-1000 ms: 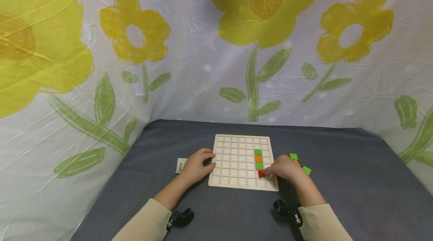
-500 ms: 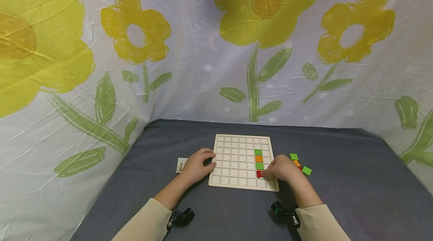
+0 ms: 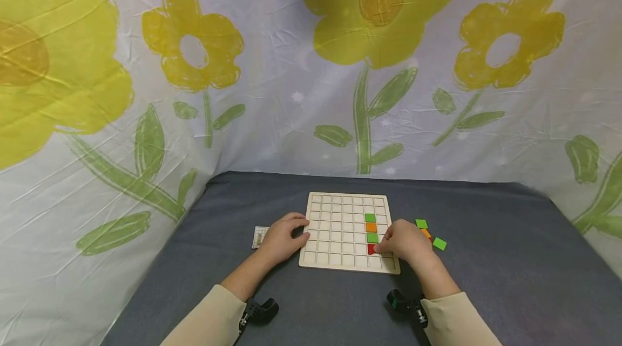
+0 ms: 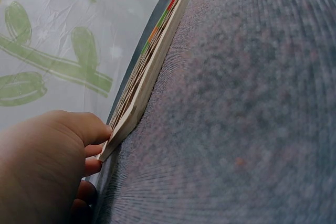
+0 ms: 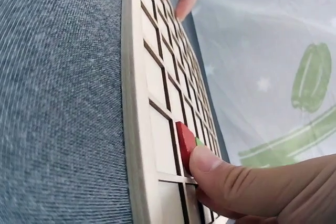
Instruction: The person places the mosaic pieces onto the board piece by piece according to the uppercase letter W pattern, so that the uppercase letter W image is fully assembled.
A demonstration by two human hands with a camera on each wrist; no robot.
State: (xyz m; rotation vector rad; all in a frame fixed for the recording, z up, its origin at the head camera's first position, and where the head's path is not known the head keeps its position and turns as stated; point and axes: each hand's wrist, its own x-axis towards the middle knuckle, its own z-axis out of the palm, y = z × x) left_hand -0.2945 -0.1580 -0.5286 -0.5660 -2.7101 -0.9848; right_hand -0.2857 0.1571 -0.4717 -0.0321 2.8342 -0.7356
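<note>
A wooden grid board [image 3: 335, 232] lies on the dark cloth, with a short column of green, orange and green tiles [image 3: 371, 227] in its cells. My left hand [image 3: 279, 240] holds the board's left edge, thumb on top and fingers at the side, as the left wrist view [image 4: 52, 156] shows. Just below the column, my right hand [image 3: 405, 241] pinches a red tile [image 3: 371, 249]. In the right wrist view that red tile [image 5: 185, 145] sits tilted at a cell, the thumb against it; the other fingers are mostly hidden.
Loose green [image 3: 439, 244], orange and red tiles lie right of the board, partly behind the right hand. A small card with a printed grid [image 3: 259, 237] lies left of the board, partly covered by the left hand. A flowered curtain [image 3: 272, 92] stands behind the table.
My right hand has shifted slightly left, bringing the red tile in line under the green one. The left hand stays on the board's edge.
</note>
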